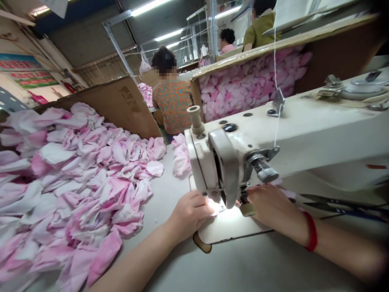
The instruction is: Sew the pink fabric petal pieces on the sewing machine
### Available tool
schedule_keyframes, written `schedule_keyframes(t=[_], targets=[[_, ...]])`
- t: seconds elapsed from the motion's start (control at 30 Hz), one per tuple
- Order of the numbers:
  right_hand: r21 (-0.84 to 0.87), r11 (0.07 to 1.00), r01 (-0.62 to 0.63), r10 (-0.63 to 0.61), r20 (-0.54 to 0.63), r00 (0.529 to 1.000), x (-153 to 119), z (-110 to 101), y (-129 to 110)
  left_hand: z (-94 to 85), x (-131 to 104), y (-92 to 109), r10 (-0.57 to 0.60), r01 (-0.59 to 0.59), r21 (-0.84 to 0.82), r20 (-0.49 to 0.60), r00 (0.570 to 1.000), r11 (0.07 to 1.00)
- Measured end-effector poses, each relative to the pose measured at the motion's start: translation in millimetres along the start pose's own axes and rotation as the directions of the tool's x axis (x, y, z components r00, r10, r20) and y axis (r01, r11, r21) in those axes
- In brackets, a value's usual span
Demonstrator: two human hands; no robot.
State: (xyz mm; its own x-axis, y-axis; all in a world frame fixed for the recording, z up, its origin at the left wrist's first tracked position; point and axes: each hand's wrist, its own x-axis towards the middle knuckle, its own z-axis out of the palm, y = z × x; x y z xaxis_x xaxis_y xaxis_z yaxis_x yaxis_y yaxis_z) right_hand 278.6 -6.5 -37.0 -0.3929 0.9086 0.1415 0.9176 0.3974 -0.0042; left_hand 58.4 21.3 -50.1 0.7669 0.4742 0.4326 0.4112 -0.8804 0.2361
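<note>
A white sewing machine (291, 134) stands on the grey table, its lamp lighting the plate under the needle. Just left of the needle area is my left hand (191, 211), fingers pressed together at a small piece of pale fabric (214, 206) that is washed out by the light. My right hand (266, 202) reaches in behind the presser area from the right; its fingertips are partly hidden by the machine head, and a bit of pinkish fabric shows beyond it. A red band circles the right wrist.
Pink and white fabric pieces (75, 174) are heaped on the left before a cardboard panel (121, 101). Dark scissors (343, 207) lie at right. Behind, a person in an orange patterned top (174, 105) sits near a box (328, 65) of pink pieces. Others are farther back.
</note>
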Motion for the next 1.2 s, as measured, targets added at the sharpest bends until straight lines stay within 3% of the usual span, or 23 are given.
schedule_keyframes(t=[0.1,0.17,0.3,0.4,0.57,0.7,0.83,1.0,1.1,1.2], targets=[[0.023,1.000,0.012,-0.012,0.004,1.000,1.1,-0.3,-0.2,3.7,-4.2,4.9,-0.154,0.155,-0.030,0.029,0.988,0.987],[0.036,0.999,0.019,-0.019,0.004,1.000,2.3,-1.5,0.7,3.0,-4.2,8.0,-0.186,0.189,-0.054,0.048,0.981,0.981],[0.044,0.999,0.002,-0.003,0.036,0.999,0.8,-4.1,4.6,-2.8,-0.4,12.5,-0.096,0.101,-0.042,0.093,0.991,0.994],[0.062,0.998,-0.007,0.005,0.034,0.999,-7.3,0.7,3.7,-4.3,0.1,13.3,-0.065,0.067,-0.032,0.070,0.995,0.997],[0.087,0.996,-0.033,0.036,-0.038,0.999,-17.6,15.7,-4.3,2.9,-2.6,12.2,-0.046,0.046,0.013,-0.005,0.999,0.999],[0.093,0.995,-0.030,0.034,-0.040,0.999,-11.9,14.8,-3.6,6.9,-1.5,13.2,-0.039,0.044,0.089,-0.058,0.998,0.995],[0.081,0.996,-0.046,0.052,-0.078,0.996,-12.4,14.8,-2.3,2.5,-0.9,18.6,-0.014,0.019,0.148,-0.040,0.999,0.989],[0.074,0.997,-0.009,0.011,-0.022,1.000,-15.6,18.0,-3.4,1.5,-1.0,23.2,0.027,-0.013,0.184,-0.070,0.997,0.983],[0.092,0.996,0.003,-0.006,0.028,1.000,-11.2,15.2,-1.5,4.6,0.9,24.2,-0.007,0.024,0.251,-0.066,0.998,0.968],[0.088,0.995,-0.038,0.040,-0.018,0.999,-10.5,13.9,-0.5,3.5,2.6,27.1,-0.018,0.034,0.290,-0.059,0.998,0.956]])
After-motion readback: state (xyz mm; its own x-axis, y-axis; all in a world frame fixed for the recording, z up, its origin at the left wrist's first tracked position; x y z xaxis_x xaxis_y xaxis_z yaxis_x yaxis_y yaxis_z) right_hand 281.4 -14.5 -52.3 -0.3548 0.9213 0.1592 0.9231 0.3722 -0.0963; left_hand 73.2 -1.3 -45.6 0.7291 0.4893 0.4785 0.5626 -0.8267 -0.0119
